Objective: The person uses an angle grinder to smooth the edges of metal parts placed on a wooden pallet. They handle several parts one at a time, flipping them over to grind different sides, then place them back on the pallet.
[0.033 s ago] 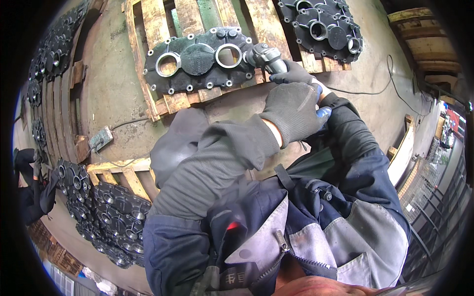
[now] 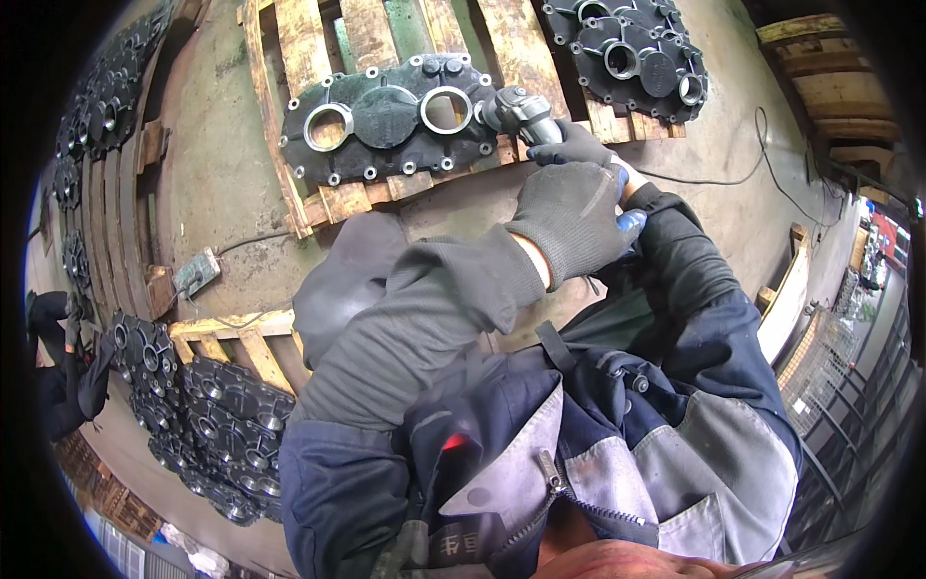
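Observation:
My right hand point(image 2: 574, 145), in a dark glove with blue fingertips, is closed around a silver angle grinder point(image 2: 523, 114). The tool's head sits at the right end of a black cast housing cover point(image 2: 386, 121). That cover lies flat on a wooden pallet point(image 2: 307, 39) and has two round bores with bright rims and several bolt holes along its edge. My left hand point(image 2: 571, 214), also gloved, crosses over beside my right wrist with its fingers curled. Its blue fingertips are against the right sleeve, and its grip is partly hidden.
Black covers point(image 2: 641, 68) are stacked at the far right of the pallet. More covers point(image 2: 217, 415) lie at the lower left, others along the left. A junction box point(image 2: 198, 270) with a cable lies on the floor; another cable point(image 2: 714, 181) runs right. A person point(image 2: 68, 367) is at the far left.

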A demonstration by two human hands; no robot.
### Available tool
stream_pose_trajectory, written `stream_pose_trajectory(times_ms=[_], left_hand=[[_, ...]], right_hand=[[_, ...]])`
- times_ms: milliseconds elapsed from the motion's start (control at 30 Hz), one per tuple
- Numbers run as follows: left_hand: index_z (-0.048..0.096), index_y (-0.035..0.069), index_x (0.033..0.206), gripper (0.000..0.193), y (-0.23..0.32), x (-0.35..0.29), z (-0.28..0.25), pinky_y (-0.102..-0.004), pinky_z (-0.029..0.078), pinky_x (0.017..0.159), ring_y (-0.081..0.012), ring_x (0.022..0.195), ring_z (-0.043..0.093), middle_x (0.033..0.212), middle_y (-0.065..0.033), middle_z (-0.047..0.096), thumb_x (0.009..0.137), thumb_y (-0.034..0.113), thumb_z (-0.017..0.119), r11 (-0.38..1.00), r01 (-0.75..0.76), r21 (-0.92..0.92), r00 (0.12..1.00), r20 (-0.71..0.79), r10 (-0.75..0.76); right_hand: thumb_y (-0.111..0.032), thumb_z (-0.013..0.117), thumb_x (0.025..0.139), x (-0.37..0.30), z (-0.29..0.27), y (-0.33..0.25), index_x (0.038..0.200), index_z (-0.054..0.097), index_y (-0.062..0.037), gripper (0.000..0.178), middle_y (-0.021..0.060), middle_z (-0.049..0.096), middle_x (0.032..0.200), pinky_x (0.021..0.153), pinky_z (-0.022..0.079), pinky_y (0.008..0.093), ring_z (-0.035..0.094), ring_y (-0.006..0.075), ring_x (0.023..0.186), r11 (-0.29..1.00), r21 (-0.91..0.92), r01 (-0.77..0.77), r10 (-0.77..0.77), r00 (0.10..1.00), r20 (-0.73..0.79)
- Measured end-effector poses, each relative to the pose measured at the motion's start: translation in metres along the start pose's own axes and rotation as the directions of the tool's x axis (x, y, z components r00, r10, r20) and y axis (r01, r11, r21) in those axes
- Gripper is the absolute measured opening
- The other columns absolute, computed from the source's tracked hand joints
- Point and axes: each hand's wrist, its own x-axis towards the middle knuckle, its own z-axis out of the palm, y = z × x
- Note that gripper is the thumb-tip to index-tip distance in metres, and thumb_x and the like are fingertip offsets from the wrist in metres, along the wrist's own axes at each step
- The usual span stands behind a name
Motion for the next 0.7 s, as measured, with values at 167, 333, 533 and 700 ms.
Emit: stream_pose_trajectory(times_ms=[167, 333, 533, 700], left_hand=[[0.073, 0.007, 0.108, 0.036, -0.003, -0.002, 0.006, -0.0481, 0.06, 0.074, -0.0381, 0.082, 0.075, 0.089, -0.0175, 0.076, 0.089, 0.038, 0.077, 0.999, -0.046, 0.013, 0.993, -0.107, 0.047], [0.073, 0.006, 0.113, 0.043, -0.002, -0.003, 0.005, -0.0482, 0.061, 0.072, -0.0376, 0.084, 0.075, 0.097, -0.0216, 0.071, 0.09, 0.043, 0.075, 0.998, -0.049, 0.027, 0.998, -0.048, 0.05], [0.073, 0.005, 0.121, 0.053, -0.004, -0.003, 0.004, -0.0474, 0.063, 0.071, -0.0346, 0.09, 0.076, 0.12, -0.0271, 0.062, 0.094, 0.05, 0.071, 0.996, -0.053, 0.067, 0.998, -0.024, 0.055], [0.07, 0.001, 0.119, 0.053, 0.0, -0.003, 0.0, -0.0459, 0.063, 0.069, -0.0339, 0.091, 0.077, 0.117, -0.0229, 0.064, 0.093, 0.048, 0.073, 0.994, -0.067, 0.082, 0.998, -0.012, 0.068]], right_hand=[[-0.027, 0.089, 0.087, -0.035, 0.011, -0.005, 0.143, 0.061, -0.0005, 0.068, 0.0155, 0.075, 0.122, 0.097, 0.055, 0.04, 0.071, 0.0228, 0.11, 0.976, 0.206, -0.073, 0.074, 0.997, 0.002], [-0.02, 0.087, 0.086, -0.059, 0.027, -0.037, 0.147, 0.061, -0.0129, 0.066, 0.0172, 0.074, 0.126, 0.102, 0.054, 0.042, 0.072, 0.0288, 0.119, 0.981, -0.152, -0.122, 0.095, 0.981, -0.169], [-0.02, 0.085, 0.085, -0.059, 0.028, -0.046, 0.141, 0.063, -0.0154, 0.06, 0.0181, 0.074, 0.124, 0.101, 0.054, 0.0429, 0.072, 0.0323, 0.116, 0.935, -0.34, -0.102, 0.054, 0.988, -0.147], [-0.017, 0.085, 0.085, -0.051, 0.017, 0.015, 0.141, 0.063, -0.0117, 0.06, 0.0171, 0.074, 0.123, 0.101, 0.054, 0.0417, 0.071, 0.0288, 0.114, 0.993, -0.114, -0.01, -0.005, 0.992, -0.125]])
